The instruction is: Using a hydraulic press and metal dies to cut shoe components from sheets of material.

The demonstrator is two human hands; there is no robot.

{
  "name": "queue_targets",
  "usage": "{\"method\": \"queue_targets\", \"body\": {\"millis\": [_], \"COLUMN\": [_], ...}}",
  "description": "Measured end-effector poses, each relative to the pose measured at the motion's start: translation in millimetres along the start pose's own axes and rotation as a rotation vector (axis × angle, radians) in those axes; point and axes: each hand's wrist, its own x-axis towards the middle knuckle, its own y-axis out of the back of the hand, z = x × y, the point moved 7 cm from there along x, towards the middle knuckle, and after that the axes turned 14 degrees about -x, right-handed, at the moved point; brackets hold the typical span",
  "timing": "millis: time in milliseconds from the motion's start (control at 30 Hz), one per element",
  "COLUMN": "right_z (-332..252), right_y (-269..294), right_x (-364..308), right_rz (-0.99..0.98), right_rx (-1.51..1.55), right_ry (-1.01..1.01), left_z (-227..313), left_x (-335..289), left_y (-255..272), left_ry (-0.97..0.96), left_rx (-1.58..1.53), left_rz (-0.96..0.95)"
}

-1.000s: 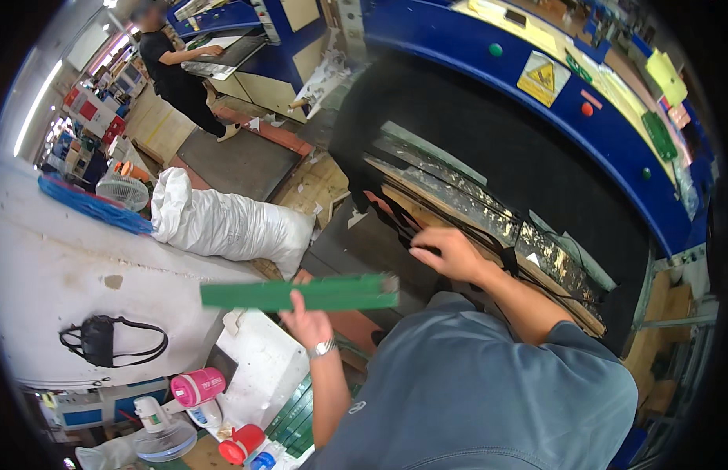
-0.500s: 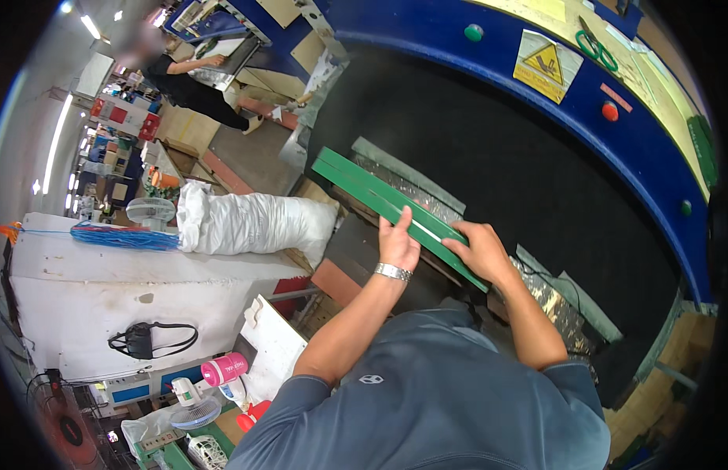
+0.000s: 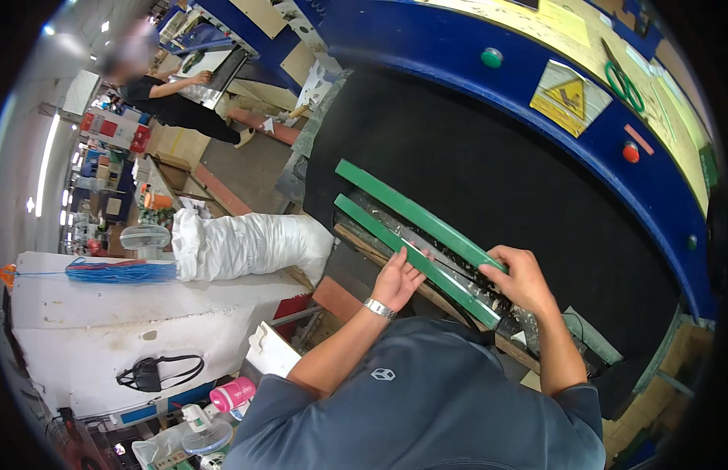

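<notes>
Two long green bars lie roughly parallel, slanting from upper left to lower right with a gap between them. My left hand (image 3: 398, 283) holds the nearer green bar (image 3: 458, 293) about midway, its fingers curled around it and the thumb at its edge. My right hand (image 3: 524, 279) grips the farther green bar (image 3: 419, 213) near its right end, thumb on top. Below the bars is a scrap-strewn ledge (image 3: 523, 319), beside a black work surface (image 3: 395, 117).
A blue machine beam (image 3: 427, 59) with a green button (image 3: 492, 57), a red button (image 3: 630, 152) and a yellow warning sign (image 3: 568, 96) arches beyond. Green-handled scissors (image 3: 624, 84) lie on top. A white sack (image 3: 246, 244) stands left. Another person (image 3: 168, 102) works farther off.
The green bars, together before, are now apart. My right hand has moved right with the farther bar, while my left hand keeps the nearer one, slightly lower.
</notes>
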Motion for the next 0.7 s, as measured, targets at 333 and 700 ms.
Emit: {"method": "queue_targets", "body": {"millis": [333,700], "right_z": [-4,-1], "right_y": [-41,-66], "right_x": [89,91], "right_rz": [0.432,0.472], "right_rx": [-0.627,-0.711], "right_ry": [0.256,0.285], "left_z": [66,149], "left_x": [14,34], "left_y": [14,3], "left_ry": [0.7,0.733], "left_rx": [0.264,0.977], "left_rz": [-0.243,-0.361]}}
